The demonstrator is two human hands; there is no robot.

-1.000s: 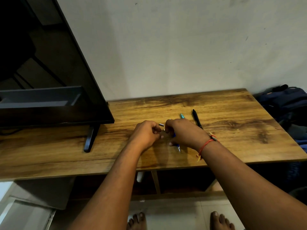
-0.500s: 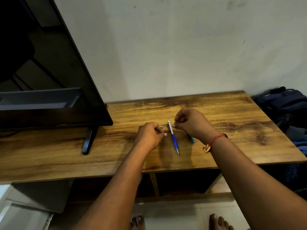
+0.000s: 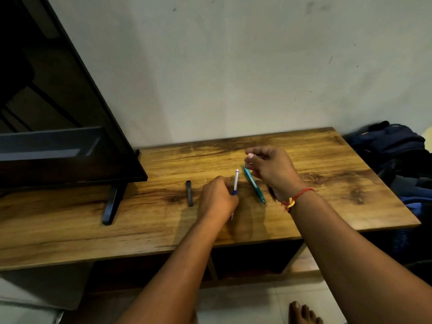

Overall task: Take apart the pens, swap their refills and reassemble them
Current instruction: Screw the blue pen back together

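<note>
Left hand (image 3: 217, 199) now grips blue pen (image 3: 235, 183) | right hand (image 3: 272, 171) now pinches teal pen (image 3: 254, 184) top | black pen part (image 3: 189, 193) lies at table (image 3: 327, 160) centre | next teardown likely starting

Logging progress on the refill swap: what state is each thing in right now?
blue pen: looks whole, gripped by the left hand, off the table.
teal pen: looks whole, top end pinched by the right hand.
black pen: lying, mostly hidden under the right wrist.
black piece: lying loose.
television: screen dark.
</note>
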